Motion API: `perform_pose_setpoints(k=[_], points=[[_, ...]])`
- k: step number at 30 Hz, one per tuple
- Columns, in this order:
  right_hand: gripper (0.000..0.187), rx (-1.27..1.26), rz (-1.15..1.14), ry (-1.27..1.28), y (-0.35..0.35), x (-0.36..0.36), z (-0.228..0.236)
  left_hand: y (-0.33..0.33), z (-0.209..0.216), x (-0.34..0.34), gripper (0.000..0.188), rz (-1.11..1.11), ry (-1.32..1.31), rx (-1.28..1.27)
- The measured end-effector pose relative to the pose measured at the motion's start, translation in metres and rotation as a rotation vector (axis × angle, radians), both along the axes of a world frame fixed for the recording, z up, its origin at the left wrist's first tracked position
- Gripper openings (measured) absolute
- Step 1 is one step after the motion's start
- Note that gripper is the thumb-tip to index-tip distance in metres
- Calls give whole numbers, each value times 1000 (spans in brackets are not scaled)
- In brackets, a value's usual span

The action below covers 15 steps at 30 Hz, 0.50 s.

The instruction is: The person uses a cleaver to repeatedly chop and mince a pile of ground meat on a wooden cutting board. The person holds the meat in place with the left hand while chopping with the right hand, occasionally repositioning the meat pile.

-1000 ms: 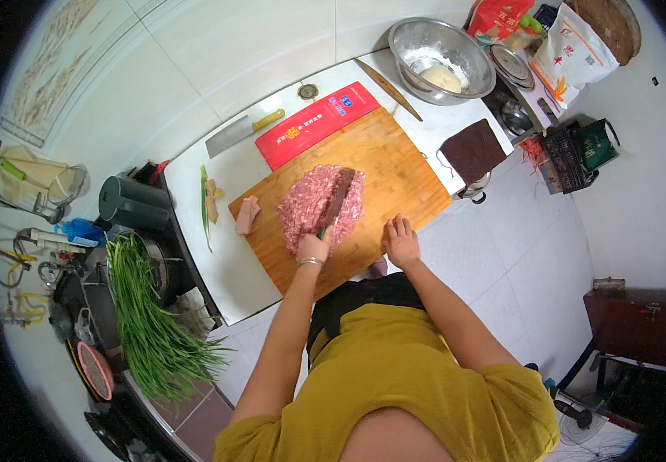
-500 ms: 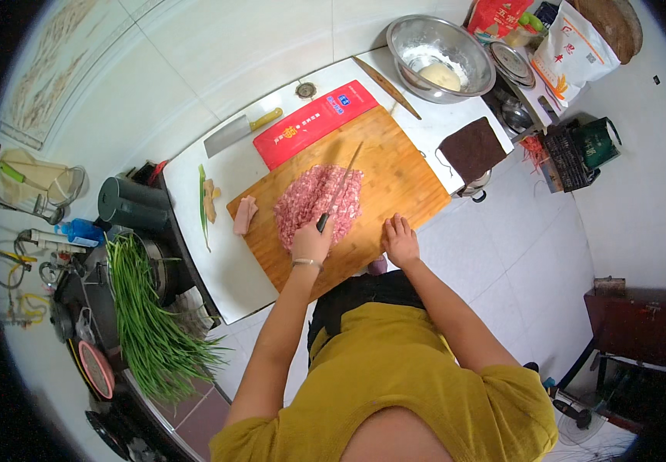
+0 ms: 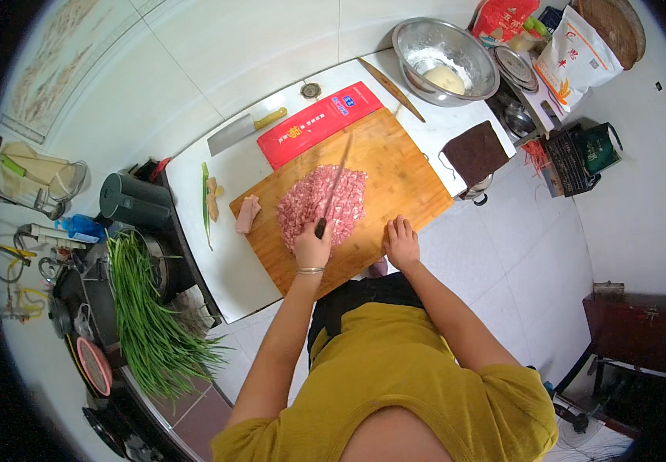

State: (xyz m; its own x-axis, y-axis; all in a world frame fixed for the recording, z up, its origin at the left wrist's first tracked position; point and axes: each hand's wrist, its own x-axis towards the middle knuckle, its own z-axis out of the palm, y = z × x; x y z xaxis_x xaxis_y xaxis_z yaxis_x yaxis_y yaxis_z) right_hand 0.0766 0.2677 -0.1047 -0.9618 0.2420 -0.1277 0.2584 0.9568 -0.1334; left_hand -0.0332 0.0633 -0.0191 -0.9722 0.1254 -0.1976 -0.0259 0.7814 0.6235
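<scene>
My left hand (image 3: 313,248) is closed round the black handle of a kitchen knife (image 3: 337,183). Its blade slants up and away across a spread heap of minced meat (image 3: 300,202). The heap lies on a wooden cutting board (image 3: 403,165), whose corner points toward me. Fingers spread, my right hand (image 3: 402,243) rests flat on the board's near right edge and holds nothing. A small pale pink piece of meat (image 3: 247,214) sits by the board's left edge.
Behind the board lie a red packet (image 3: 313,127), a cleaver (image 3: 230,136) and a pointed wooden stick (image 3: 392,89). A steel bowl (image 3: 488,77) with dough (image 3: 445,79) stands at back right. Ginger (image 3: 212,202) and scallion (image 3: 205,192) lie left; a chive bundle (image 3: 144,323) fills the lower left.
The knife's blade has swung a little, its tip now farther left and farther away. My right hand stays on the board's edge. The whole view has shifted slightly.
</scene>
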Motion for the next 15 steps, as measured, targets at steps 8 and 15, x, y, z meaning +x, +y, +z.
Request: perform_pose_setpoints(k=[8, 15], points=[[57, -18, -8, -51, 4, 2, -2, -5, 16, -9, 49, -93, 34, 48], [58, -15, -47, -107, -2, 0, 4, -3, -29, -1, 62, -77, -233, -218]])
